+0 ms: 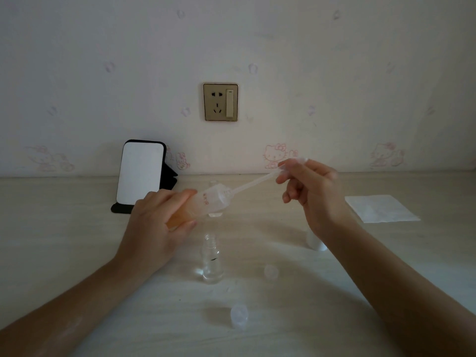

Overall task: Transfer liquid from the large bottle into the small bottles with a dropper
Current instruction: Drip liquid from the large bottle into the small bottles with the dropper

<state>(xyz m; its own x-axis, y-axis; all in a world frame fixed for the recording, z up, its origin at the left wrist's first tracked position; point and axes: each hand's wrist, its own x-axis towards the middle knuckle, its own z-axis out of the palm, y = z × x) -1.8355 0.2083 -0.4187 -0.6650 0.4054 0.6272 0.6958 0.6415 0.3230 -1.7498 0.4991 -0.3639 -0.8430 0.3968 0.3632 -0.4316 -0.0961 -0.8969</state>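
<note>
The left hand [154,222] grips the large bottle [206,202], tilted above the table [77,240] with its mouth to the right and orange liquid in its lower end. The right hand [311,191] pinches the bulb of the plastic dropper [252,182], whose tip sits inside that mouth. An uncapped small bottle [212,258] stands upright just in front. A second small bottle [215,214] seems to stand behind the large one, mostly hidden.
</note>
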